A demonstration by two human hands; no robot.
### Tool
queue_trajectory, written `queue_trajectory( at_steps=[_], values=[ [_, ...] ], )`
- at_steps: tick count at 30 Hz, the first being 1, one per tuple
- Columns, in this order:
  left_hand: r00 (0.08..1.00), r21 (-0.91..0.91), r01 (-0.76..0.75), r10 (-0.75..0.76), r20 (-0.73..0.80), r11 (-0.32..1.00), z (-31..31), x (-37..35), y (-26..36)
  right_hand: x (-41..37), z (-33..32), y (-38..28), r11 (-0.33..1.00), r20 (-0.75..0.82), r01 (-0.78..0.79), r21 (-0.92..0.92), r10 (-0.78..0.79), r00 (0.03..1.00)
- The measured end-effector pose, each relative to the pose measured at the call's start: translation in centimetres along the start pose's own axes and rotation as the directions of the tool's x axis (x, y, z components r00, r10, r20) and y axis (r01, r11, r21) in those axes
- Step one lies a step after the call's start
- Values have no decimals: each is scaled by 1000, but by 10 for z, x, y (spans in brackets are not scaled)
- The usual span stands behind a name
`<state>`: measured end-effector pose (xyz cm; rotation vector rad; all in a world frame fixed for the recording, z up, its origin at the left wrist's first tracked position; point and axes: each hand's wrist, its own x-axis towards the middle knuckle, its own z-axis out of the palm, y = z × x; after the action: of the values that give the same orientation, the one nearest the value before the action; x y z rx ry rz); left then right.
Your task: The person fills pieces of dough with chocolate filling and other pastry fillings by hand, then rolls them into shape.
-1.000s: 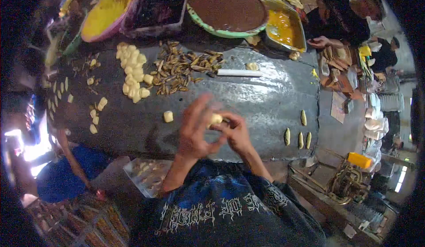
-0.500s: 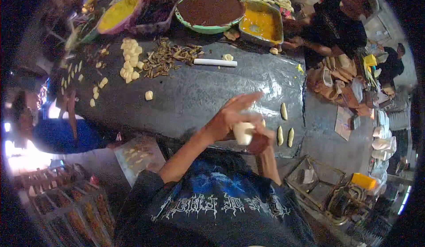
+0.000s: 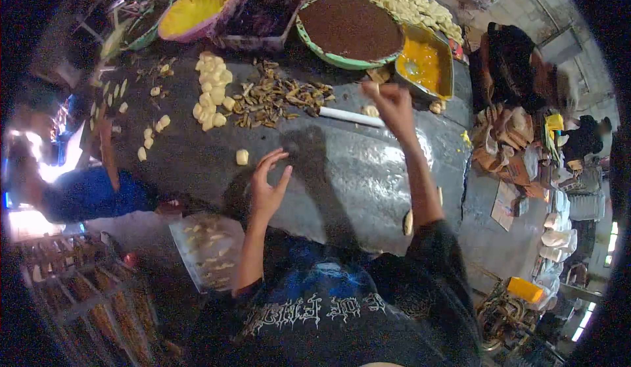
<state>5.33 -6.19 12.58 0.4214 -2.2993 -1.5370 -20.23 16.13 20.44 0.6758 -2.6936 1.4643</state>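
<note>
My left hand (image 3: 268, 186) hovers above the dark tabletop, fingers apart, holding nothing. Just beyond its fingertips lies a small pale dough ball (image 3: 242, 157). My right hand (image 3: 394, 109) reaches far across the table with fingers pinched together and slightly blurred; whatever is between them is hidden. Beneath it are the end of a white rod (image 3: 348, 116) and a dough piece (image 3: 370, 111), partly covered. A heap of brown strip-like pieces (image 3: 279, 96) lies left of the rod, beside a cluster of dough balls (image 3: 212, 91). My right forearm partly hides a long dough roll (image 3: 408, 223).
Along the back stand a yellow-filled pink bowl (image 3: 197, 10), a dark-stained tub (image 3: 259, 12), a green-rimmed basin (image 3: 305, 41) of brown filling and an orange-filled pan (image 3: 449, 71). A person in black (image 3: 513, 64) is at right; a blue-clothed person (image 3: 98, 193) at left.
My hands have parted: the left moved left toward the dough ball, the right forward toward the rod's end. The pale dough between them before is out of sight. The view has shifted.
</note>
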Motion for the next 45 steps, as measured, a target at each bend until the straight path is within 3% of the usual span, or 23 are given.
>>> queue_trajectory(
  at_steps=[2, 4, 7, 10, 12, 13, 14, 16, 18, 20, 21, 22, 23, 25, 28, 29, 31, 34, 36, 38, 39, 42, 45],
  values=[
    [998, -6, 46, -46, 31, 999, -16, 18, -23, 73, 17, -4, 976, 13, -82, -199, 87, 996],
    [997, -23, 64, -64, 35, 998, -28, 35, -42, 127, 39, 13, 825, -36, 271, -496, -331, 943],
    [989, -28, 110, -107, 100, 994, -45, 65, -61, 171, 79, 58, 557, 121, 286, -780, -315, 941],
    [973, -10, 159, -155, 171, 987, -60, 88, -64, 162, 82, 34, 522, 146, 232, -821, -201, 969],
    [959, -26, 200, -190, 209, 980, -60, 94, -67, 164, 69, 29, 908, 3, -71, -414, 79, 997],
    [953, -47, 217, -201, 226, 975, -59, 99, -69, 163, 65, 30, 961, -17, -238, -140, 238, 971],
    [947, -67, 229, -207, 244, 971, -56, 103, -70, 160, 65, 33, 922, -14, -330, 204, 340, 940],
    [942, -86, 216, -185, 280, 972, -46, 108, -71, 150, 62, 42, 514, 79, -365, 776, 494, 866],
    [939, -152, 200, -146, 311, 968, -32, 112, -65, 133, 56, 47, 129, 304, -350, 928, 281, 910],
    [938, -259, 188, -95, 334, 947, -6, 115, -48, 104, 46, 45, -280, 401, -393, 876, -31, 915],
    [940, -357, 221, -101, 326, 908, 10, 115, -31, 83, 44, 9, -372, 367, -270, 888, 220, 904],
    [942, -448, 250, -108, 319, 858, 27, 114, -7, 64, 47, -9, -418, 338, -293, 860, 36, 940],
    [943, -533, 274, -116, 311, 800, 42, 111, 9, 36, 55, -6, -449, 293, -234, 862, 67, 954],
    [966, -393, 204, -117, 232, 897, 65, 99, 21, -11, 59, -53, -515, 317, -267, 815, 9, 948],
    [954, -593, 286, -163, 253, 752, 71, 70, 79, -76, 61, -59, -180, 308, -303, 936, -5, 951],
    [872, -606, 475, -252, 419, 638, 59, 69, 90, -98, 60, -62, -55, 299, -298, 953, 22, 954],
    [832, -682, 555, -329, 447, 477, 65, 44, 88, -132, 47, -55, 290, 224, -253, 923, 129, 966],
    [811, -858, 487, -449, 376, 161, 77, 12, 97, -166, 29, -31, 738, 121, -158, 656, 104, 987],
    [877, -925, 376, -344, 336, 55, 85, -3, 109, -183, 23, -37, 929, 22, -100, 356, 99, 995],
    [946, -963, 266, -183, 269, -41, 89, -12, 117, -191, 9, -65, 941, 79, -25, 338, -2, 997],
    [938, -982, 187, -302, 169, 31, 89, -10, 121, -192, 15, -66, 947, 63, 51, 318, -74, 995],
    [986, -948, 140, -46, 160, -286, 67, -13, 132, -188, 17, -86, 934, 81, 189, 302, -222, 972],
    [995, -929, 98, 44, 88, -358, 51, -12, 120, -183, 18, -100, 913, 58, 256, 317, -288, 956]
  ],
)
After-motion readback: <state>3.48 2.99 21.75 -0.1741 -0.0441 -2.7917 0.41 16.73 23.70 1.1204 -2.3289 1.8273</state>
